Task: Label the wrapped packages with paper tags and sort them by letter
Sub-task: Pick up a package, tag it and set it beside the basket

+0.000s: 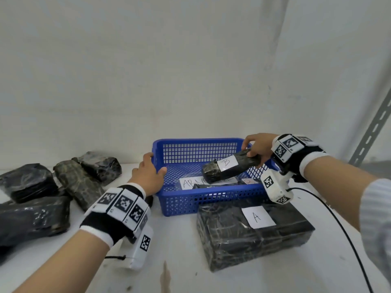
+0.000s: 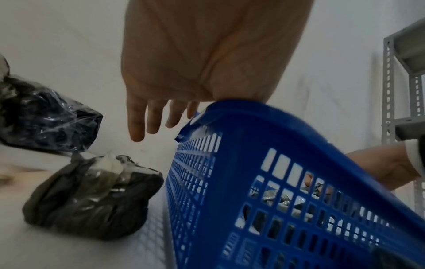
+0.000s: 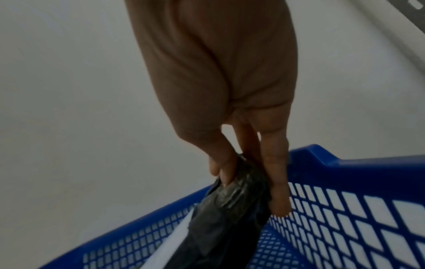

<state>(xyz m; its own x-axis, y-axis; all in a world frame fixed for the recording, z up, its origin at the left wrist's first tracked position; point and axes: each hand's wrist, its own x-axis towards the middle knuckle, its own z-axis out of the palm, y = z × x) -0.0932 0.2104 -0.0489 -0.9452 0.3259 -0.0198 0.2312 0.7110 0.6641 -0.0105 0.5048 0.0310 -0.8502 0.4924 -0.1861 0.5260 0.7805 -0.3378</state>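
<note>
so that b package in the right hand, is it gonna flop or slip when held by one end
The B package probably stays stiff: gripped at one end by the right hand, it juts out straight. Its glossy wrap may be slippery.

You are standing in what looks like a storeroom or packing corner, not a home. A bare white tabletop (image 1: 184,261) meets a plain white wall (image 1: 148,70), and a grey slotted-steel shelving rack (image 2: 400,91) rises at the right. A blue plastic sorting basket (image 1: 203,203) and dark, film-wrapped packages (image 1: 254,235) with lettered paper tags (image 1: 258,217) suggest stock handling.
</note>
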